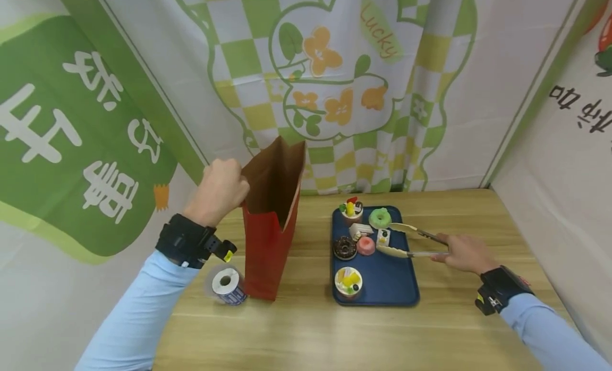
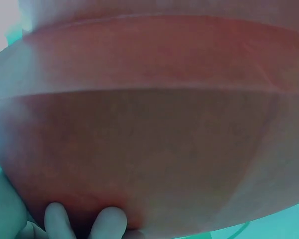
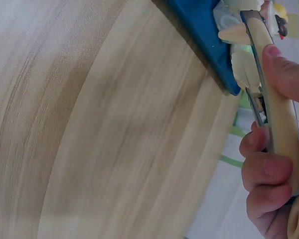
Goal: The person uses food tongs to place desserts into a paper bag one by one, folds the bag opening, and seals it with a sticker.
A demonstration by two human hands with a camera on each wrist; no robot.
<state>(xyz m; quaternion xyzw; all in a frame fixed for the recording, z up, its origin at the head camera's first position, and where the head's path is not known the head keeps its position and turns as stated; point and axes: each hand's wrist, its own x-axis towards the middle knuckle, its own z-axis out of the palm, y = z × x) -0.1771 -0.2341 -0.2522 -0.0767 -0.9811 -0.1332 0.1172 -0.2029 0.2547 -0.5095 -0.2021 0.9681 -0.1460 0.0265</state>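
Observation:
My left hand (image 1: 222, 190) grips the upper left rim of a tall red paper bag (image 1: 260, 254), whose brown inside shows at its gaping top. Two fingertips (image 2: 108, 223) press the bag's inner side in the left wrist view. A pair of tongs (image 1: 425, 254) is held in my right hand (image 1: 466, 253), thumb along one arm. The tongs' arms are spread over a blue tray (image 1: 392, 286). Between their tips lies a small white cake square (image 1: 383, 237); I cannot tell whether they touch it. The green donut (image 1: 380, 218) sits just behind the upper tip.
Also on the tray are a chocolate donut (image 1: 345, 248), a pink round sweet (image 1: 366, 245), a cake slice (image 1: 360, 231) and two fruit-topped cups, one a front cup (image 1: 348, 281). A label roll (image 1: 228, 286) stands left of the bag. A printed curtain (image 1: 330, 163) hangs behind the table.

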